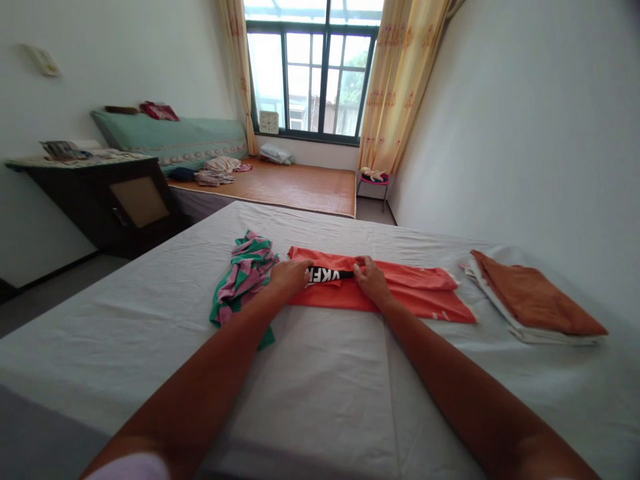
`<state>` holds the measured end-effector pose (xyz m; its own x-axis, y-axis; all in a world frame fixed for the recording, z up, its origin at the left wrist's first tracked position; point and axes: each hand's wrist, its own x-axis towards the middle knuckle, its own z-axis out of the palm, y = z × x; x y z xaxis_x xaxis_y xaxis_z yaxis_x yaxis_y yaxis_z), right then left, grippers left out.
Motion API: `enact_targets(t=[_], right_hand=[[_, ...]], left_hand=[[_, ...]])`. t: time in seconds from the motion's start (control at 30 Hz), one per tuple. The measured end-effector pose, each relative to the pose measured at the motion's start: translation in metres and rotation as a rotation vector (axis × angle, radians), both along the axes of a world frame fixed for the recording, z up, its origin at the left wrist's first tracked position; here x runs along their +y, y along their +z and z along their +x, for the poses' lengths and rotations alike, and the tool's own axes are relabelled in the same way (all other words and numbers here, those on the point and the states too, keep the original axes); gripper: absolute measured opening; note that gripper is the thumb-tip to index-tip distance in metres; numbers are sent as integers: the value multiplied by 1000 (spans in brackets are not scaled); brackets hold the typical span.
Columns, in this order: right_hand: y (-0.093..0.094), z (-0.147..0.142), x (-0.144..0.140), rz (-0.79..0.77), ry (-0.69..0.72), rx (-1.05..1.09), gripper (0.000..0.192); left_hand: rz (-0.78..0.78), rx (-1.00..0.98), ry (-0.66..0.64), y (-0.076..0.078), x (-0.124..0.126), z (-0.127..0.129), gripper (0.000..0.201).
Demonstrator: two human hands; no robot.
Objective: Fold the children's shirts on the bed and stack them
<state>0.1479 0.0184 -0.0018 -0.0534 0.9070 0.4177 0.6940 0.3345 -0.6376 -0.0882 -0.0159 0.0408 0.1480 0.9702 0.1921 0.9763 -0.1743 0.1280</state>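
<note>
An orange shirt (420, 283) lies in a long folded strip across the bed, with a black printed band and white letters at its middle. At the left end of that band, my left hand (290, 277) is closed on the cloth. My right hand (371, 280) pinches the fabric at the band's other end, its fingers bent. Just left of my left hand is a crumpled green and pink striped garment (245, 270). Its right side is partly hidden by my left hand and forearm. Some of the orange fabric is covered by my fingers.
A stack of folded clothes (540, 297), rust-brown on top, rests at the right of the white-sheeted bed (320, 393). Beyond are a second bed with a brown mat (310, 187), a dark cabinet (100, 200) and a small stool (374, 179). A wall bounds the right.
</note>
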Motion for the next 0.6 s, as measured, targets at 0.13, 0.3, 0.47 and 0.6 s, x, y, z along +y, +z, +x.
enact_targets(t=[0.13, 0.3, 0.47, 0.6], right_hand=[[10, -1, -21, 217, 171, -156, 37], [5, -15, -37, 153, 430, -515, 51], [-9, -5, -23, 12, 323, -593, 60], [-11, 12, -15, -50, 267, -593, 60]], left_hand=[[203, -36, -307, -5, -5, 19, 36], [141, -16, -473, -36, 0, 33, 40], [47, 10, -408, -49, 2, 30, 50], [57, -21, -369, -45, 5, 26, 46]])
